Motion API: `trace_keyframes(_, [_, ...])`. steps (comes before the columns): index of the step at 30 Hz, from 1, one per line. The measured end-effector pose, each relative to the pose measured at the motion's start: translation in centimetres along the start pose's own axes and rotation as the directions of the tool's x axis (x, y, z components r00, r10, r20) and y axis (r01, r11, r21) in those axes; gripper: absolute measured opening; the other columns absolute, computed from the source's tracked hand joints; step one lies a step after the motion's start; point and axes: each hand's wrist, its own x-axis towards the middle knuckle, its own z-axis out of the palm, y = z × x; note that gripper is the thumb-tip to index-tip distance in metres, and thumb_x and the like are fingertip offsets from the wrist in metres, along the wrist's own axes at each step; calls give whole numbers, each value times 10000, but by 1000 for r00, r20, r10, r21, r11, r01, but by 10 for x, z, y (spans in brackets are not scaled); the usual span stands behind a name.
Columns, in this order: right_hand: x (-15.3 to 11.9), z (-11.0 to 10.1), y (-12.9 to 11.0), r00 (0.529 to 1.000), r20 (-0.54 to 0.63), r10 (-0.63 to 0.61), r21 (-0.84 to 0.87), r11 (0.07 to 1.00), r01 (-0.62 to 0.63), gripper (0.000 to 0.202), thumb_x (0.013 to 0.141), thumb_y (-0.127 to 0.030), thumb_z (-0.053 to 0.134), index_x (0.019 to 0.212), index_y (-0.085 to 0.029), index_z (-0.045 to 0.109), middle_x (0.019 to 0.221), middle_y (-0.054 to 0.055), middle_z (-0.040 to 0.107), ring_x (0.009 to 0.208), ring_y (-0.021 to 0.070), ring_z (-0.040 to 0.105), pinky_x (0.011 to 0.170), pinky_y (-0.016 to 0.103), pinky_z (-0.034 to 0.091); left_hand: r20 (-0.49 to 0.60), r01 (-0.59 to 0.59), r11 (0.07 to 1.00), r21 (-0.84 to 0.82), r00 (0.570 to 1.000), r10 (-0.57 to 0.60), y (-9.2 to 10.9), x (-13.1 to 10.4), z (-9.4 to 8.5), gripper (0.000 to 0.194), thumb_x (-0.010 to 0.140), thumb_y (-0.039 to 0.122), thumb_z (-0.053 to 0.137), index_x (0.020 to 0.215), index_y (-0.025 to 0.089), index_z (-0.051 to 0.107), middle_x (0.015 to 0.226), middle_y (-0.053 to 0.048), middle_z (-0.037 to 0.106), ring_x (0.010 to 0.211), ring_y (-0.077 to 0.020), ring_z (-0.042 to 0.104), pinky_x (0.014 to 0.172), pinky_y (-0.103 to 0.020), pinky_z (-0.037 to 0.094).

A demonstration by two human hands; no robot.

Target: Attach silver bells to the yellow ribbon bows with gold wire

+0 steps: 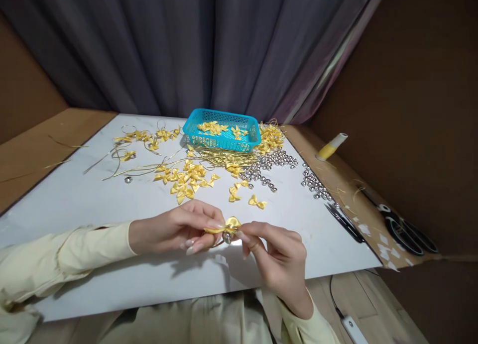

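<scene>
Over the front of the white board, my left hand (190, 227) pinches a yellow satin bow (233, 221) by one side. A small silver bell (227, 237) hangs at the bow's middle. From the right, my right hand (274, 247) is closed, its thumb and forefinger pressed together at the gold cord by the bell. The cord is mostly hidden behind the fingers. Just beyond my hands lie loose yellow bows (192, 172) in a heap, with a single bow (257, 201) apart from them.
A blue basket (190, 130) holding bows stands at the back, with gold cords (224, 157) in front. Silver bells (269, 165) are scattered to the right. Tweezers (345, 222), black-handled scissors (403, 229) and a yellow-and-white tube (331, 147) sit at the right edge. Finished-looking bows (149, 137) lie back left.
</scene>
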Motion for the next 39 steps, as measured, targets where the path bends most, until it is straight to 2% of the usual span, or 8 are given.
trace_keyframes(13, [0, 3, 2, 999, -33, -29, 29, 999, 30, 187, 835, -43, 564, 801, -182, 685, 594, -9, 657, 437, 97, 551, 470, 220, 470, 62, -10, 993, -116, 998, 17, -3, -1, 0, 157, 784, 212, 647, 665, 111, 631, 355, 45, 461, 316, -50, 256, 390, -190, 222])
trace_keyframes(18, [-1, 3, 2, 995, -28, -96, 41, 994, 97, 251, 824, 5, 505, 837, -183, 671, 585, -8, 624, 469, 101, 536, 471, 225, 451, 94, -2, 990, -141, 995, 16, -2, -1, 3, 158, 786, 204, 643, 660, 110, 626, 351, 46, 449, 314, -55, 250, 387, -190, 228])
trace_keyframes(26, [1, 1, -2, 969, -26, -244, -34, 969, 243, 340, 810, 48, 431, 937, -182, 646, 624, 15, 619, 491, 113, 500, 446, 243, 403, 135, -8, 985, -173, 990, 32, -3, -1, 3, 145, 801, 179, 619, 685, 100, 656, 356, 50, 424, 324, -58, 250, 397, -186, 249])
trace_keyframes(33, [-1, 0, -5, 951, -18, -310, -118, 945, 306, 385, 761, 94, 434, 974, -164, 623, 657, 27, 633, 504, 119, 469, 449, 254, 390, 122, 7, 988, -155, 992, 12, -1, -2, 5, 140, 797, 176, 607, 682, 108, 648, 353, 50, 426, 328, -62, 262, 409, -192, 261])
trace_keyframes(39, [-4, -1, -8, 962, -15, -274, -164, 949, 268, 350, 762, 80, 456, 949, -162, 625, 641, 21, 605, 523, 120, 483, 477, 253, 420, 81, 4, 994, -113, 997, 6, -1, -2, 4, 137, 779, 198, 640, 673, 111, 635, 381, 39, 477, 338, -55, 300, 426, -189, 273])
